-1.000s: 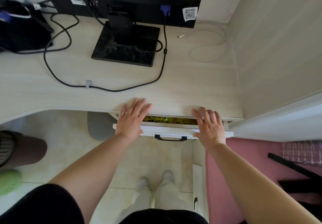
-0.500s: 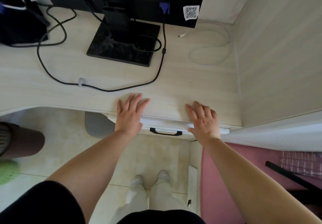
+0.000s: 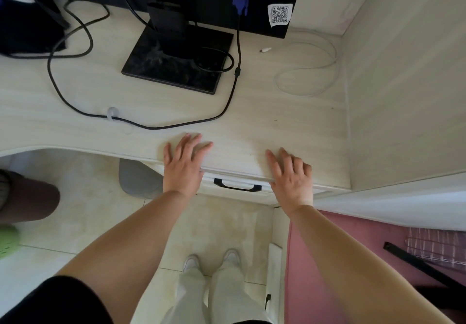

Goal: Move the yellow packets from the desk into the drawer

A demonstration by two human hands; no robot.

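The white drawer (image 3: 254,194) with a black handle (image 3: 237,186) sits closed under the front edge of the pale wooden desk (image 3: 252,127). My left hand (image 3: 182,166) lies flat with straight fingers over the desk edge, left of the handle. My right hand (image 3: 291,176) lies flat the same way, right of the handle. Neither hand holds anything. No yellow packets are visible; the drawer's inside is hidden.
A black monitor on its stand base (image 3: 176,59) is at the back of the desk, with black cables (image 3: 176,124) looping across the top. A white cable (image 3: 310,71) coils at the back right. A wall panel (image 3: 403,84) bounds the right side.
The drawer was partly open with yellow packets showing inside; both hands have pushed it in and it is now closed. The hands slid forward onto the desk edge.
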